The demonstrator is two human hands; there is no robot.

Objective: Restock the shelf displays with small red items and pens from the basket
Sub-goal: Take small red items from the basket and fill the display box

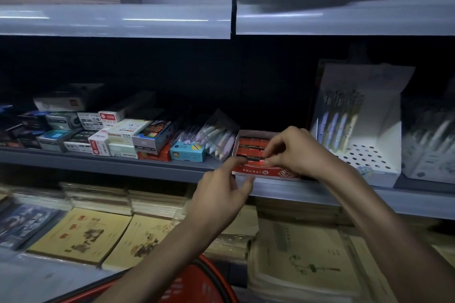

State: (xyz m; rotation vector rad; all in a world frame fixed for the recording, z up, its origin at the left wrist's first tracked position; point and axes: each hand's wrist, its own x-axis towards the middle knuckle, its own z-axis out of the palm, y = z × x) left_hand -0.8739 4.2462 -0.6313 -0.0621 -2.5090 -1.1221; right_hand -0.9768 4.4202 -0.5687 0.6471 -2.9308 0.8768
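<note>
Two hands are meeting at a red display box (261, 171) sitting on the middle shelf (98, 160), just toward 4 o'clock from the centre of the view. The right hand (295, 152) is reaching in from 5 o'clock, its fingers curled, thumb and forefinger pinching a small red item (254, 158) at the box's front row. The left hand (221, 194) is coming up from 7 o'clock; its forefinger is stretching straight to touch that item's left end, its thumb spreading apart below, by the box's front wall. More red items (248, 145) are filling the rows behind. At 3 o'clock a white holder (369, 157) is standing with pens (337, 125) upright. At 9 o'clock, small stationery boxes (110, 138) are lying stacked. At 6 o'clock a red basket (197, 283) is showing beneath the forearms.
</note>
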